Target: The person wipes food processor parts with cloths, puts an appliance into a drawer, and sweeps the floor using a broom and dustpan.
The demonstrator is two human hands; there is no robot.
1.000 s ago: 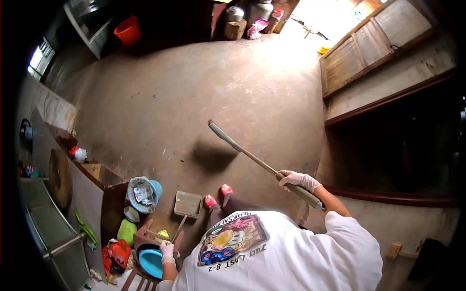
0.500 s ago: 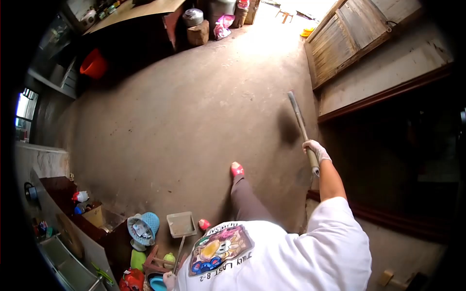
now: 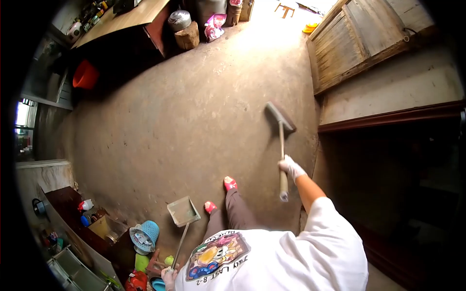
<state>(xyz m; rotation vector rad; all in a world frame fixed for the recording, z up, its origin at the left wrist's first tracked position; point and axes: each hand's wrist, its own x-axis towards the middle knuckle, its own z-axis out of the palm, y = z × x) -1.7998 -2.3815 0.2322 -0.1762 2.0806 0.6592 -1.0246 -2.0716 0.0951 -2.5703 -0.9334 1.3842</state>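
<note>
My right hand [image 3: 291, 168], in a pale glove, is closed round the handle of a broom [image 3: 281, 140]. The broom's wide head is up and to the left of the hand, over the brown floor [image 3: 160, 121]. Low in the view, my left hand [image 3: 169, 275], also gloved, grips the long handle of a dustpan [image 3: 184, 211]. The dustpan's tray is left of my feet in red shoes.
A blue basket [image 3: 145, 234] with items inside is at the lower left, near a green object [image 3: 141, 262] and a red bag [image 3: 136, 280]. An orange bucket [image 3: 85, 74], a wood stump [image 3: 187, 37] and a table [image 3: 124, 20] stand farther off. A wooden door [image 3: 357, 43] is at the right.
The broom has swung right, then back slightly left, and its head has turned. My feet have shifted in a step. The dustpan stays in my left hand, and the view has moved.
</note>
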